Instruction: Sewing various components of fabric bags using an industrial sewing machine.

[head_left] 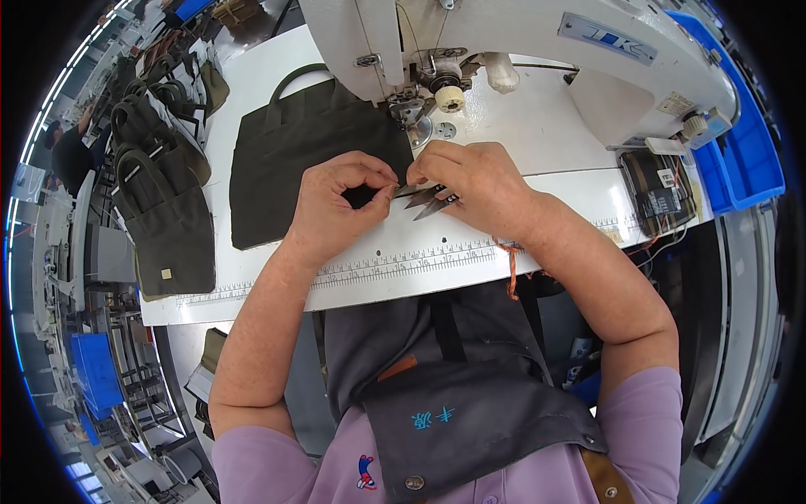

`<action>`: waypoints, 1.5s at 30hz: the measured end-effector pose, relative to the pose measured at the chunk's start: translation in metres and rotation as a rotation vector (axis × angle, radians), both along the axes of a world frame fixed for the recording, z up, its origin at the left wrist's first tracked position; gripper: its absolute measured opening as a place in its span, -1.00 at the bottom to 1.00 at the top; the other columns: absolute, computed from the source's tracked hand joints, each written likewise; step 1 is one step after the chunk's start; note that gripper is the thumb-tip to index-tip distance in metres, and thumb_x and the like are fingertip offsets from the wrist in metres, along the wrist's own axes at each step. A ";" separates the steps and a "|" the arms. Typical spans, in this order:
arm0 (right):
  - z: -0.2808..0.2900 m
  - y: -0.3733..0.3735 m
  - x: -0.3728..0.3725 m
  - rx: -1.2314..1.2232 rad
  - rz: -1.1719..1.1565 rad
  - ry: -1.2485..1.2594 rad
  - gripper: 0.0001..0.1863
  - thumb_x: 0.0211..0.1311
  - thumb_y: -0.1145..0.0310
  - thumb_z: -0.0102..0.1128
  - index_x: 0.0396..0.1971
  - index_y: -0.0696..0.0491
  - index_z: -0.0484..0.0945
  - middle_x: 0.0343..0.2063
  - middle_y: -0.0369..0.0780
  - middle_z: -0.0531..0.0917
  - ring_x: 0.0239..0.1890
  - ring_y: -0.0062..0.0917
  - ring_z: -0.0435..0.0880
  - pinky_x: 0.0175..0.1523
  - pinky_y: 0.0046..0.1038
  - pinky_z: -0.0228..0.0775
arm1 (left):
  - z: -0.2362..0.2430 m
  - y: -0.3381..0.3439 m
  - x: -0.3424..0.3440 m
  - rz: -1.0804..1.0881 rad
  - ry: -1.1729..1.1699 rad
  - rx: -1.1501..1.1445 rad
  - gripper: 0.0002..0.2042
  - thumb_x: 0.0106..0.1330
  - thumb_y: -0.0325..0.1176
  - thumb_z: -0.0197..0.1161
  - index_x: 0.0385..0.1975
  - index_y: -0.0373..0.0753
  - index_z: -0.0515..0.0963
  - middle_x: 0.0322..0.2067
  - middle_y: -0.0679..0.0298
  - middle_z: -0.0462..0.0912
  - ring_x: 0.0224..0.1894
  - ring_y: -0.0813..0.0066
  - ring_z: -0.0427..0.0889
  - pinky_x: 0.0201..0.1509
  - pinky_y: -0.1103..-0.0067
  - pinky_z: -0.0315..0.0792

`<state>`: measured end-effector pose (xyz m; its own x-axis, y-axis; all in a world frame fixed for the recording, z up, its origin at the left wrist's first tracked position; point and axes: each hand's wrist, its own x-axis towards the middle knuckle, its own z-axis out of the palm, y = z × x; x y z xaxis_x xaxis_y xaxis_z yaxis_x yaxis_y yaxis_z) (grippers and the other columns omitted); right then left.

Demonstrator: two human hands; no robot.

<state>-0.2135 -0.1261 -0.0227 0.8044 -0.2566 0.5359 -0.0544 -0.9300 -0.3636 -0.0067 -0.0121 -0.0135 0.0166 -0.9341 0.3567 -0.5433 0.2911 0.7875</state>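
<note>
Item: dark olive fabric bag (290, 164), flat on the white counter (554, 126) beneath the sewing machine (504, 42), its near edge under your hands. Your left hand (336, 206) pinches shut on something too fine to make out at that edge, probably a thread; your right hand (474, 181) is closed around small metal snips (428, 200), blades pointing at the pinch. Risk: the tips sit just beside your left fingertips and the cloth, so a slack thread or tilted blade could nick either.

White sewing table (554, 189) carries dark fabric bag (285, 160), sewing machine (520, 50).
</note>
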 end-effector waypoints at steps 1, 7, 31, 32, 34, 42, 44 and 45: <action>0.000 0.000 0.001 -0.001 0.003 0.001 -0.63 -0.12 0.51 0.49 -0.24 -0.06 0.61 -0.32 -0.36 0.64 -0.37 -0.33 0.71 -0.34 -0.30 0.53 | -0.001 0.000 0.000 0.007 0.001 -0.007 -0.94 0.12 -0.63 0.37 -0.42 -0.38 0.71 -0.28 0.23 0.75 -0.25 0.52 0.71 -0.11 0.61 0.54; -0.002 0.000 0.002 -0.075 0.007 -0.016 -0.64 -0.11 0.47 0.49 -0.24 -0.06 0.60 -0.30 -0.36 0.63 -0.41 -0.35 0.70 -0.35 -0.29 0.53 | 0.000 -0.001 -0.001 0.008 -0.011 -0.017 -0.95 0.08 -0.62 0.40 -0.45 -0.37 0.70 -0.30 0.27 0.76 -0.28 0.54 0.73 -0.15 0.62 0.57; 0.005 -0.003 -0.001 -0.302 0.046 -0.105 -0.88 -0.02 0.35 0.29 -0.43 -0.05 0.60 -0.45 -0.37 0.52 -0.53 -0.49 0.60 -0.42 -0.43 0.45 | -0.010 0.001 -0.003 -0.001 -0.697 -0.490 -0.76 0.07 -0.43 0.42 -0.23 -0.20 0.71 -0.17 0.30 0.76 -0.23 0.43 0.76 -0.04 0.45 0.63; 0.006 -0.004 -0.002 -0.299 0.047 -0.092 -0.81 -0.12 0.39 0.37 -0.41 -0.06 0.63 -0.39 -0.40 0.60 -0.49 -0.54 0.64 -0.42 -0.47 0.45 | -0.011 0.001 -0.003 -0.004 -0.771 -0.501 -0.79 0.10 -0.41 0.38 -0.24 -0.18 0.72 -0.17 0.31 0.77 -0.23 0.48 0.76 -0.04 0.45 0.62; 0.007 -0.004 -0.003 -0.294 0.049 -0.079 -0.73 -0.23 0.42 0.44 -0.39 -0.07 0.66 -0.33 -0.42 0.69 -0.44 -0.59 0.68 -0.42 -0.51 0.44 | -0.009 0.001 -0.001 0.012 -0.743 -0.494 -0.82 0.12 -0.40 0.36 -0.25 -0.16 0.72 -0.19 0.34 0.78 -0.24 0.51 0.76 -0.04 0.47 0.62; 0.005 -0.003 0.002 -0.150 0.028 -0.132 -0.76 -0.07 0.42 0.38 -0.31 0.00 0.64 -0.29 -0.35 0.69 -0.27 -0.49 0.74 -0.30 -0.42 0.63 | -0.005 0.001 -0.002 0.035 -0.691 -0.473 -0.82 0.06 -0.51 0.43 -0.32 -0.16 0.69 -0.27 0.40 0.80 -0.22 0.53 0.79 -0.04 0.48 0.59; 0.004 -0.004 0.001 -0.187 0.027 -0.133 -0.77 -0.05 0.42 0.36 -0.31 0.00 0.64 -0.30 -0.35 0.70 -0.27 -0.49 0.74 -0.30 -0.44 0.63 | -0.007 0.001 -0.002 0.005 -0.701 -0.485 -0.82 0.07 -0.52 0.43 -0.32 -0.16 0.69 -0.27 0.39 0.80 -0.21 0.53 0.79 -0.03 0.48 0.59; 0.004 -0.005 0.000 -0.224 0.026 -0.134 -0.79 -0.04 0.42 0.35 -0.32 0.01 0.65 -0.31 -0.34 0.71 -0.27 -0.49 0.74 -0.30 -0.45 0.63 | -0.006 0.002 -0.002 0.006 -0.702 -0.486 -0.82 0.07 -0.52 0.43 -0.32 -0.16 0.69 -0.27 0.39 0.80 -0.21 0.53 0.79 -0.03 0.48 0.59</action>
<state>-0.2130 -0.1307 -0.0187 0.7273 -0.0998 0.6790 0.0049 -0.9886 -0.1506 -0.0091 -0.0104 -0.0192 -0.3537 -0.6753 0.6472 -0.8612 0.5051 0.0563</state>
